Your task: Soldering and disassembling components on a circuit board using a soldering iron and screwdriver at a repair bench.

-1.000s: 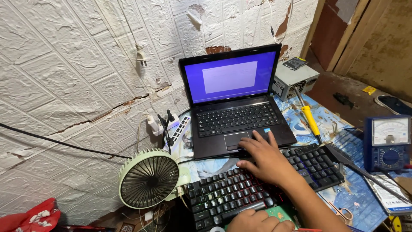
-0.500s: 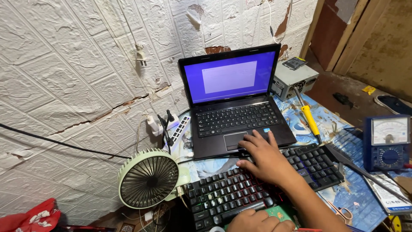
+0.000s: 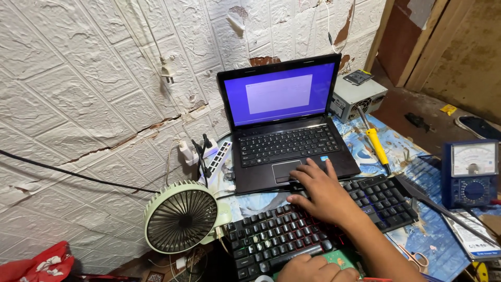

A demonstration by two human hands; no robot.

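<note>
My right hand (image 3: 324, 194) lies palm down on a black external keyboard (image 3: 271, 235), fingers spread over its upper key rows and holding nothing. Its fingertips almost reach the front edge of an open black laptop (image 3: 292, 143), whose screen (image 3: 279, 94) shows a blue background with a pale window. My left hand (image 3: 313, 269) shows only partly at the bottom edge. It rests by the keyboard's front edge beside a green flat object (image 3: 342, 257). Its fingers look curled, and the grip is hidden.
A pale green desk fan (image 3: 181, 216) stands left of the keyboard, with a white power strip (image 3: 214, 156) and plugs behind it. A yellow-handled screwdriver (image 3: 377, 146), a grey power supply box (image 3: 357, 99), a blue analog meter (image 3: 469, 175) and scissors (image 3: 415, 256) lie to the right. A white textured wall is to the left.
</note>
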